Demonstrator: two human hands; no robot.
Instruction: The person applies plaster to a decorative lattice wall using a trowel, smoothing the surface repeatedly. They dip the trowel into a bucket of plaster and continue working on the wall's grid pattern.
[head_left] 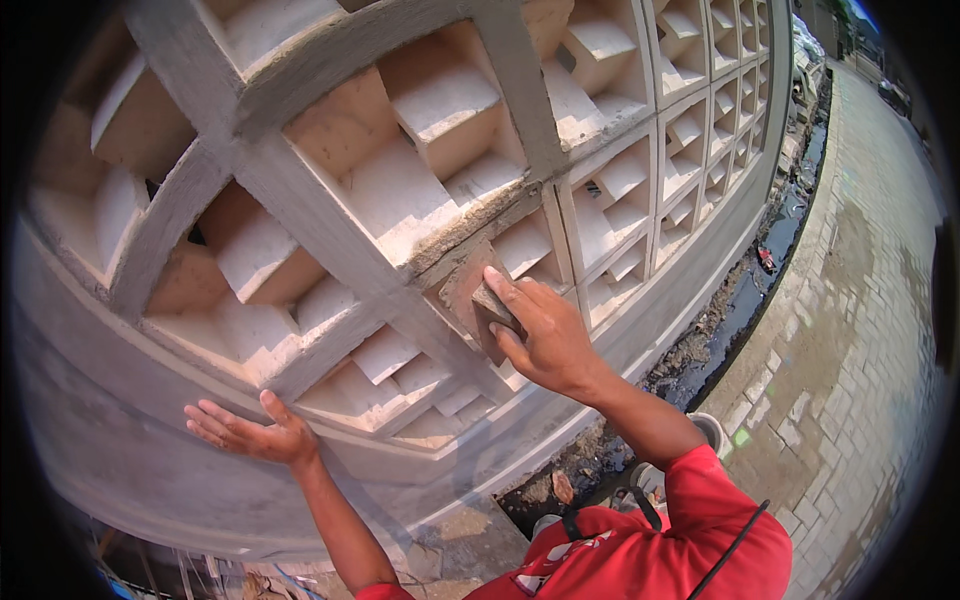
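My right hand [548, 335] is closed around the grip of a flat plastering float [463, 288]. The float's face lies against the mortar band between openings of a pale breeze-block wall [420, 205]. A rough strip of mortar [470, 230] runs along the ledge just above the float. Lower and to the left, my left hand [255, 430] is empty, its fingers stretched and thumb apart, in front of the smooth grey wall base [130, 400]. Whether it touches the wall I cannot tell.
A ditch with dark water [785, 240] and rubble follows the wall's foot on the right. Beyond it runs a paved lane [860, 330]. A pale bucket [708, 430] stands beside my right arm. Thin sticks and debris [190, 575] lie at the lower left.
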